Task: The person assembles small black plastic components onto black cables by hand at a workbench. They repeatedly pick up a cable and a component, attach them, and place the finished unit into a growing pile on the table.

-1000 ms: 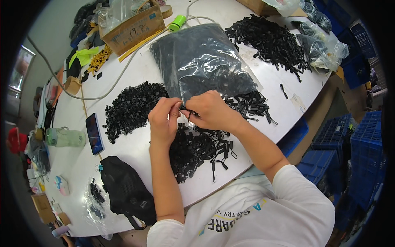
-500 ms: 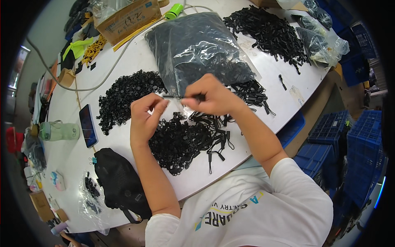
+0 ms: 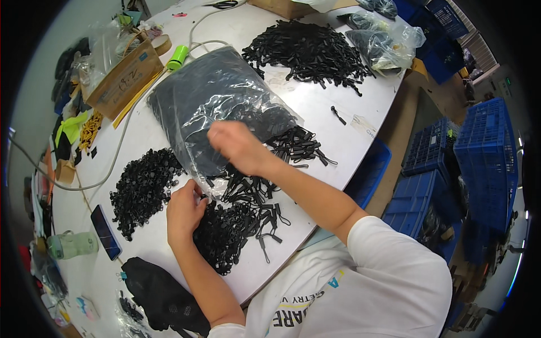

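My left hand (image 3: pixel 185 213) is closed, thumb and fingers together at the edge of a pile of small black plastic zipper-pull pieces (image 3: pixel 222 239). A dark bit shows by its fingertips, too small to name. Over a large clear plastic bag (image 3: pixel 194 84) of black parts, my right hand (image 3: pixel 235 147) is raised with curled fingers. It is blurred, and what it holds, if anything, is hidden. Beneath it and to its right lie black looped cord pulls (image 3: pixel 301 145), with more spilling beside the near pile. Another pile of small black pieces (image 3: pixel 141 191) sits left of my left hand.
A large heap of black pulls (image 3: pixel 304 53) lies far back, near clear bags (image 3: pixel 386 48). At left are a phone (image 3: pixel 105 232), a green bottle (image 3: pixel 72 245) and a black mesh bag (image 3: pixel 160 296). A cardboard box (image 3: pixel 124 84) stands far left; blue crates (image 3: pixel 486 163) stand right.
My hands, close together earlier with a thin black piece between them, have parted. The left is lower by the piles; the right has moved over the bag. The view has shifted.
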`<control>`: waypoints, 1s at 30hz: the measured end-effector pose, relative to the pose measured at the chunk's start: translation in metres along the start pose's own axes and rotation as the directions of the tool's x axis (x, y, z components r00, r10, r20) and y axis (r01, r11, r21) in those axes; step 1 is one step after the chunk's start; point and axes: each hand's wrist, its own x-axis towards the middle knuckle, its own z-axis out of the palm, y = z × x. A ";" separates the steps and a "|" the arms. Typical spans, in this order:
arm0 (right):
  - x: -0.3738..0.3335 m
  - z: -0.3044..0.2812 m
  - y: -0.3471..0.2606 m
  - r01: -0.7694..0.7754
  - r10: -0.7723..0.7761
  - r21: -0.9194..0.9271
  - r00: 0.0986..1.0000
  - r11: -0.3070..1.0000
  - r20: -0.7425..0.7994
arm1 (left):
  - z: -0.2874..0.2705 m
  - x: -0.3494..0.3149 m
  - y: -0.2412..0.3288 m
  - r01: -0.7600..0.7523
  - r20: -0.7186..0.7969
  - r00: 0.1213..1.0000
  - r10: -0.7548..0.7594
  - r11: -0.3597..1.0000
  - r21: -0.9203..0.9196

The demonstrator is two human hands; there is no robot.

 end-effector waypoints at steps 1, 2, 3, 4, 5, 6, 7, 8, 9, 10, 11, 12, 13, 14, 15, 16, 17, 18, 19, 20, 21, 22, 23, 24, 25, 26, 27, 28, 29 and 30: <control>-0.003 0.004 -0.003 0.036 -0.027 -0.124 0.997 0.992 0.069 | 0.001 0.000 -0.003 0.007 0.003 1.000 -0.007 1.000 -0.001; -0.006 0.008 -0.005 0.049 -0.028 -0.184 0.993 0.982 0.118 | 0.002 0.000 -0.004 0.011 0.009 1.000 -0.012 1.000 0.017; -0.007 0.011 -0.005 0.066 -0.025 -0.242 0.985 0.968 0.169 | 0.002 0.000 -0.006 0.018 0.014 1.000 -0.018 0.999 0.034; -0.008 0.013 -0.007 0.070 -0.014 -0.273 0.979 0.960 0.201 | 0.002 -0.003 -0.008 0.028 0.021 0.999 -0.029 0.998 0.053; -0.008 0.013 -0.008 0.075 -0.002 -0.303 0.972 0.950 0.235 | 0.001 -0.004 -0.009 0.016 0.020 1.000 -0.017 0.998 0.053; -0.008 0.014 -0.008 0.082 0.011 -0.331 0.963 0.940 0.270 | -0.001 -0.003 -0.009 0.005 0.019 1.000 -0.006 0.999 0.053; -0.009 0.017 -0.006 0.094 -0.003 -0.330 0.964 0.939 0.266 | -0.004 -0.004 -0.011 0.005 0.017 1.000 -0.006 0.998 0.057; -0.010 0.018 -0.004 0.105 -0.016 -0.329 0.965 0.938 0.263 | -0.006 -0.004 -0.011 0.011 0.011 1.000 -0.011 1.000 0.008; -0.011 0.019 -0.002 0.116 -0.029 -0.328 0.965 0.937 0.260 | -0.006 -0.003 -0.010 0.006 0.011 1.000 -0.006 1.000 0.004; -0.010 0.019 -0.006 0.117 -0.012 -0.363 0.961 0.924 0.278 | -0.007 -0.003 -0.010 0.005 0.006 1.000 -0.005 1.000 0.003; -0.011 0.021 -0.004 0.132 -0.028 -0.358 0.959 0.924 0.283 | -0.008 -0.004 -0.012 0.005 0.002 1.000 -0.005 1.000 0.002; -0.012 0.024 -0.002 0.147 -0.043 -0.353 0.957 0.924 0.287 | -0.011 -0.006 -0.014 0.010 -0.015 1.000 -0.010 0.999 -0.047; -0.013 0.024 -0.001 0.163 -0.057 -0.358 0.956 0.919 0.289 | -0.014 -0.006 -0.013 0.004 -0.034 0.999 -0.007 0.995 -0.103; -0.013 0.024 -0.003 0.158 -0.047 -0.365 0.954 0.917 0.295 | -0.016 -0.006 -0.014 -0.004 -0.053 0.999 -0.004 0.988 -0.157; -0.014 0.025 -0.004 0.160 -0.042 -0.366 0.950 0.917 0.309 | -0.018 -0.008 -0.015 -0.014 -0.073 0.997 -0.001 0.978 -0.210; -0.014 0.025 -0.006 0.163 -0.038 -0.373 0.947 0.914 0.320 | -0.019 -0.008 -0.017 -0.070 -0.133 0.990 0.035 0.960 -0.271; -0.014 0.025 -0.007 0.165 -0.033 -0.380 0.943 0.910 0.330 | -0.020 -0.009 -0.020 -0.062 -0.141 0.990 0.018 0.948 -0.313; -0.014 0.026 -0.005 0.193 -0.064 -0.382 0.943 0.904 0.327 | -0.022 -0.010 -0.024 -0.054 -0.147 0.989 0.001 0.934 -0.354; -0.014 0.026 -0.004 0.221 -0.075 -0.406 0.935 0.887 0.346 | -0.023 -0.009 -0.024 -0.050 -0.153 0.988 -0.012 0.916 -0.397; -0.014 0.025 -0.003 0.248 -0.085 -0.429 0.927 0.869 0.365 | -0.026 -0.010 -0.024 -0.033 -0.122 0.992 -0.022 0.900 -0.435; -0.014 0.025 -0.002 0.275 -0.094 -0.451 0.919 0.849 0.382 | -0.028 -0.011 -0.021 -0.053 -0.135 0.991 -0.013 0.875 -0.480; -0.015 0.025 -0.001 0.298 -0.101 -0.469 0.911 0.831 0.399 | -0.030 -0.012 -0.018 -0.073 -0.149 0.989 -0.007 0.849 -0.523; -0.015 0.026 0.001 0.321 -0.108 -0.487 0.903 0.812 0.416 | -0.031 -0.012 -0.016 -0.094 -0.164 0.986 0.000 0.821 -0.564; -0.015 0.026 0.002 0.344 -0.114 -0.505 0.895 0.792 0.432 | -0.029 -0.012 -0.015 -0.124 -0.191 0.982 0.013 0.803 -0.583; -0.016 0.028 0.003 0.349 -0.110 -0.532 0.896 0.771 0.430 | -0.027 -0.011 -0.016 -0.155 -0.219 0.975 0.025 0.785 -0.600; -0.017 0.029 0.002 0.354 -0.106 -0.558 0.898 0.750 0.428 | -0.027 -0.011 -0.015 -0.186 -0.248 0.968 0.036 0.766 -0.616; -0.018 0.031 0.002 0.359 -0.103 -0.584 0.899 0.728 0.425 | -0.027 -0.011 -0.014 -0.198 -0.255 0.966 0.043 0.758 -0.621; -0.018 0.031 0.001 0.348 -0.102 -0.585 0.906 0.733 0.411 | -0.026 -0.010 -0.013 -0.210 -0.261 0.964 0.051 0.749 -0.629; -0.018 0.031 0.000 0.337 -0.102 -0.586 0.912 0.737 0.397 | -0.025 -0.009 -0.012 -0.222 -0.266 0.962 0.059 0.739 -0.637; -0.018 0.032 -0.001 0.326 -0.102 -0.587 0.918 0.741 0.383 | -0.025 -0.008 -0.012 -0.238 -0.277 0.958 0.070 0.732 -0.638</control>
